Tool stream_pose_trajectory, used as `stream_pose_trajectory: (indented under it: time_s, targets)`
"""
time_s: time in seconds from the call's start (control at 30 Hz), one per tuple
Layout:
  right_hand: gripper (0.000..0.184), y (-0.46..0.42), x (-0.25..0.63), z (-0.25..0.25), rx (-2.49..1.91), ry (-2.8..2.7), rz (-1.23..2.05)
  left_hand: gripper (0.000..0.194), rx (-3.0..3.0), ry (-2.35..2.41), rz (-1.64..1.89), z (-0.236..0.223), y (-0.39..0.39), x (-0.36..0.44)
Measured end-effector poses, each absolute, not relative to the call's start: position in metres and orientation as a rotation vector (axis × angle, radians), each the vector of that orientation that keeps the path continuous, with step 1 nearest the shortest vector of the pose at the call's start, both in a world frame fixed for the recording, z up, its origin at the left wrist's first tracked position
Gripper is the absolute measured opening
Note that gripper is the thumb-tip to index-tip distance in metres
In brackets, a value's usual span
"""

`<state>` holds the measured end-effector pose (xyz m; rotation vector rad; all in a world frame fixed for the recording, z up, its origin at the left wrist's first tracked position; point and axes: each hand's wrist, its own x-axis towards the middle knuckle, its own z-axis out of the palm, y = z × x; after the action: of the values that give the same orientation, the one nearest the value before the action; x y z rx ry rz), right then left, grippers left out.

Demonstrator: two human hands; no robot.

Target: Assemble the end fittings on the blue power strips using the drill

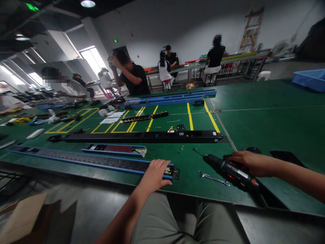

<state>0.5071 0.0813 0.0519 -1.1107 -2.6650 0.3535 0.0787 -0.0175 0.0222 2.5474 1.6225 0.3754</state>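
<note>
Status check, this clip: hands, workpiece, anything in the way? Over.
Left hand over right end of blue-edged strip. Right hand at black power driver, grip unclear. Strip near front edge of table. Wrench lying between strip and driver.

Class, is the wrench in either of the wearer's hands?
No: the wrench lies on the table, between the left hand and the right hand.

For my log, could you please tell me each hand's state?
Left hand: open, on the blue-edged strip.
Right hand: at the power drill; grip unclear.
</note>
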Motion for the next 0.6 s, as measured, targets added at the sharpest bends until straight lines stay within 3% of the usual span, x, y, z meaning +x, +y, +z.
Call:
stream_pose_trajectory:
  time_s: [0.13, 0.37, 0.5, 0.6]
  targets:
    - [0.057, 0.086, 0.517, 0.053, -0.997, -2.941, 0.576, 0.107, 2.738, 1.516, 0.156, 0.024, -0.010, 0.074]
    - [0.063, 0.075, 0.496, 0.068, -1.134, -2.745, 0.303, 0.110, 2.803, 1.516, 0.076, 0.013, 0.000, 0.068]
    - [0.037, 0.043, 0.403, 0.067, -1.139, -2.478, 0.520, 0.104, 2.787, 1.517, 0.097, 0.009, 0.001, 0.068]
    - [0.035, 0.022, 0.331, 0.035, -1.161, -2.326, 0.810, 0.100, 2.765, 1.498, 0.116, 0.009, 0.001, 0.067]
